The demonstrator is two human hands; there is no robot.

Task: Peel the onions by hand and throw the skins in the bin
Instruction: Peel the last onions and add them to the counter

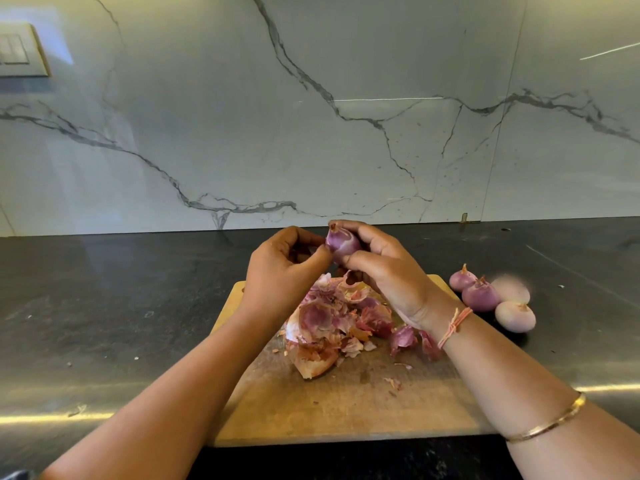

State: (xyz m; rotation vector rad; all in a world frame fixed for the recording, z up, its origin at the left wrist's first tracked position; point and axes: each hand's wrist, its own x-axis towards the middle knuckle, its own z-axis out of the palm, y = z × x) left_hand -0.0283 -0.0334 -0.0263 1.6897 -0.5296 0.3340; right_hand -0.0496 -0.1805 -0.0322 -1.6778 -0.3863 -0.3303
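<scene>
Above the dark stone counter (104, 306), the right hand (384, 271) curls around a small purple onion (343, 244) at 12 o'clock of the wooden cutting board (346, 410), stem tip toward 11 o'clock; the left hand (280, 268), at its 9 o'clock, pinches its side.

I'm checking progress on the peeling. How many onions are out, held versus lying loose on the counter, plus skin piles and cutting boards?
Held onion: 1
Loose onions: 4
Pile of onion skins: 1
Wooden cutting board: 1
Total: 7
</scene>
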